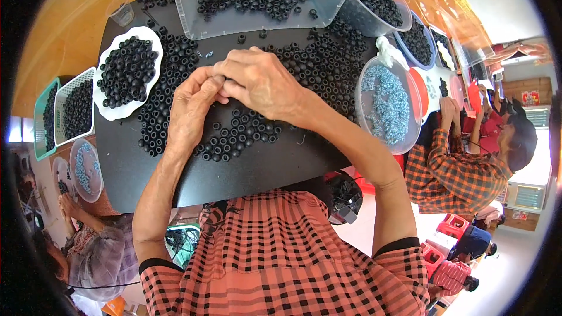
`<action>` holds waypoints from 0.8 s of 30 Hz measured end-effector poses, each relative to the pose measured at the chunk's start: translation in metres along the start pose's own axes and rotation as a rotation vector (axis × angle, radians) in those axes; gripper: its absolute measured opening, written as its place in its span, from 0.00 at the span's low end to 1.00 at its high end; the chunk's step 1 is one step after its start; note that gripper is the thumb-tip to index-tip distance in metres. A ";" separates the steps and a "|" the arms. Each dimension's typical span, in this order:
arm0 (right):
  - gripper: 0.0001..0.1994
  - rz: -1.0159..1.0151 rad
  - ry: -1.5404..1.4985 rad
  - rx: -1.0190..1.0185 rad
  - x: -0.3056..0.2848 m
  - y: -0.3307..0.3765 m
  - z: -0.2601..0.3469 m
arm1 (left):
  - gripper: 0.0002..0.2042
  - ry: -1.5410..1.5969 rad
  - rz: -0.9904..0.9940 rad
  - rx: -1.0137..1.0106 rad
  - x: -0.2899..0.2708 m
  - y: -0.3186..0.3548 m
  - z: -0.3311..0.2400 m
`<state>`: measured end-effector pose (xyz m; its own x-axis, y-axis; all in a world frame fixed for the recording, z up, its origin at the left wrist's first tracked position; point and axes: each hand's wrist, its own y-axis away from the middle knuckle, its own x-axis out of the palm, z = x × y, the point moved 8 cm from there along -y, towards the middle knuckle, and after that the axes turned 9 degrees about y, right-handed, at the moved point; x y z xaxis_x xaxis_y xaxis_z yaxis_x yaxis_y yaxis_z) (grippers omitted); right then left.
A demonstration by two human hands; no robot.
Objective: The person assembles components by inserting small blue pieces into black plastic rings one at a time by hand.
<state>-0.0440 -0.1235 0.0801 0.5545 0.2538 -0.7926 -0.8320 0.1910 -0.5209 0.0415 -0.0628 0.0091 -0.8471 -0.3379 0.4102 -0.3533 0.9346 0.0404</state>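
Both hands' fingers (pixel 218 82) pinch together over loose black beads (pixel 237 134); whatever they pinch is hidden.

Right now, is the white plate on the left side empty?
No, the white plate is heaped with small black ring-shaped parts.

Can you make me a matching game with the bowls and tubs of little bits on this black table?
Things:
1. White scalloped dish
2. Round clear tub
3. Big clear box
4. Green basket

Places and fillings:
A. far side of the black mat, black beads inside
B. right of the right hand, pale blue-grey small parts inside
C. off the mat at the far left edge
D. left of the left hand, heaped with black beads

Pairs: 1-D, 2-B, 3-A, 4-C
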 end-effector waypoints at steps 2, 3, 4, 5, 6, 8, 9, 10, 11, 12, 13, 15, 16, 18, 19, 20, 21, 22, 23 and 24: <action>0.11 -0.037 -0.002 -0.020 -0.006 0.003 0.007 | 0.08 0.083 0.025 -0.042 0.001 0.000 0.002; 0.11 -0.030 0.016 -0.025 -0.008 0.004 0.009 | 0.08 0.058 0.038 -0.052 0.000 0.000 0.003; 0.11 -0.031 0.017 -0.023 -0.009 0.007 0.010 | 0.08 0.034 0.052 -0.061 -0.001 0.000 0.005; 0.10 -0.064 -0.098 0.046 -0.012 0.010 0.005 | 0.07 0.071 0.085 -0.073 -0.001 0.000 0.006; 0.09 -0.096 -0.214 0.113 -0.013 0.014 -0.001 | 0.07 0.070 0.084 -0.073 0.001 0.000 0.007; 0.07 -0.065 -0.416 0.286 -0.008 0.024 -0.015 | 0.07 0.145 0.063 -0.124 0.005 0.001 0.010; 0.06 -0.033 -0.615 0.460 -0.001 0.033 -0.026 | 0.07 0.144 0.065 -0.124 0.008 0.001 0.009; 0.06 -0.034 -0.615 0.461 -0.001 0.035 -0.028 | 0.07 0.173 0.075 -0.117 0.011 0.001 0.006; 0.05 -0.042 -0.586 0.524 0.000 0.040 -0.035 | 0.08 0.202 0.085 -0.111 0.013 0.002 0.004; 0.04 -0.050 -0.557 0.588 0.002 0.046 -0.042 | 0.08 0.202 0.086 -0.112 0.013 0.002 0.005; 0.05 -0.087 -0.605 0.559 0.003 0.046 -0.043 | 0.08 0.190 0.104 -0.106 0.014 0.002 0.005; 0.05 -0.097 -0.621 0.546 0.004 0.049 -0.040 | 0.08 0.178 0.122 -0.101 0.014 0.003 0.006; 0.05 -0.105 -0.637 0.531 0.004 0.050 -0.038 | 0.08 0.185 0.120 -0.114 0.014 0.003 0.007; 0.06 -0.171 -0.655 0.511 0.007 0.050 -0.037 | 0.08 0.192 0.119 -0.128 0.015 0.004 0.008; 0.06 -0.237 -0.672 0.490 0.004 0.050 -0.037 | 0.08 0.158 0.110 -0.118 0.016 0.004 0.007; 0.06 -0.238 -0.671 0.492 0.004 0.052 -0.036 | 0.08 0.125 0.101 -0.107 0.016 0.005 0.006; 0.07 -0.234 -0.663 0.502 0.001 0.050 -0.032 | 0.08 0.125 0.103 -0.107 0.016 0.005 0.007; 0.07 -0.229 -0.654 0.511 -0.001 0.049 -0.030 | 0.08 0.081 0.086 -0.119 0.014 0.006 0.008; 0.07 -0.230 -0.653 0.512 0.000 0.050 -0.029 | 0.08 0.037 0.070 -0.130 0.012 0.006 0.010; 0.07 -0.201 -0.680 0.503 0.005 0.051 -0.027 | 0.08 0.038 0.073 -0.131 0.013 0.007 0.012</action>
<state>-0.0839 -0.1379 0.0413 0.7148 0.6510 -0.2555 -0.6987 0.6490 -0.3012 0.0231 -0.0620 0.0040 -0.8520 -0.2669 0.4505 -0.2350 0.9637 0.1266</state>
